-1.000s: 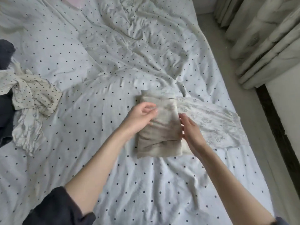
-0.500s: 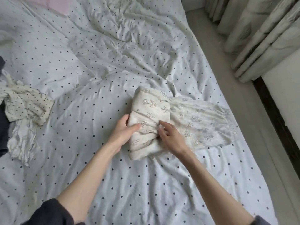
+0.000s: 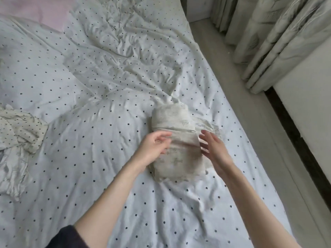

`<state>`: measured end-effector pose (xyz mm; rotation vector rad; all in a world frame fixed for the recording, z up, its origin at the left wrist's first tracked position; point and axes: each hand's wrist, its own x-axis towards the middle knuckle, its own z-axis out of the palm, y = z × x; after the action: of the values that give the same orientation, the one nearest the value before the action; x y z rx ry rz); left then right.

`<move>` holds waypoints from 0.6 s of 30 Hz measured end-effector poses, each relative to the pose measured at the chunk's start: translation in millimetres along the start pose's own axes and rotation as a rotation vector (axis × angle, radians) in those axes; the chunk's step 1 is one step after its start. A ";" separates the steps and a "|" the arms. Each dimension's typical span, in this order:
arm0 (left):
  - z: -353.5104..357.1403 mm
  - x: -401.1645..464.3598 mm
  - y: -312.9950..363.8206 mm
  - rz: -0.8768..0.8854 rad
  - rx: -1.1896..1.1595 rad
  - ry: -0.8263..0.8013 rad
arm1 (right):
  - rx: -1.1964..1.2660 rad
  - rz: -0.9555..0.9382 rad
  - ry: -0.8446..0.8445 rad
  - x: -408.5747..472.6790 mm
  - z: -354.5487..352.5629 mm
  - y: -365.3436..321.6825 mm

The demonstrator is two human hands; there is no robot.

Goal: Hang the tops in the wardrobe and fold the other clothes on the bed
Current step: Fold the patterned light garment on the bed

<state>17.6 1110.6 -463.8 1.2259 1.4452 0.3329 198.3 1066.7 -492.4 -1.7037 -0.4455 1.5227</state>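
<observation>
Polka-dotted bedding covers the bed (image 3: 89, 149), and on it, near the bed's right edge, lies a cream garment (image 3: 176, 140) with a faint printed pattern, folded into a thick upright rectangle, a frilled bit sticking out at its right side. Left hand (image 3: 154, 147) sits at the garment's left edge with fingers loosely curved and gripping nothing, while the right hand (image 3: 213, 149) hovers at its right edge with fingers spread. Farther left of the garment lies a crumpled dotted cloth (image 3: 19, 133); right of the bed hang curtains (image 3: 272, 38).
</observation>
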 end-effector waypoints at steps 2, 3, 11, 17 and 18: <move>4.4 17.7 -15.5 -0.026 0.066 0.302 | -0.148 -0.085 0.076 -1.5 -13.1 -0.2; 5.1 24.5 -23.6 -0.068 0.069 0.403 | -0.225 -0.144 0.106 -2.7 -15.6 1.4; 10.4 44.6 -50.2 -0.341 -0.199 0.137 | -0.730 -0.309 -0.079 2.6 15.5 15.7; -30.2 30.4 -3.7 -0.175 -0.090 0.213 | -0.367 -0.133 -0.239 -1.4 42.6 0.4; -41.6 26.9 6.4 -0.146 -0.062 0.224 | -0.255 -0.096 -0.296 -2.8 50.8 -2.0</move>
<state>-9.4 1152.6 -461.1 1.0515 1.6939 0.4216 150.1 1082.2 -487.2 -1.6200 -0.8959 1.7104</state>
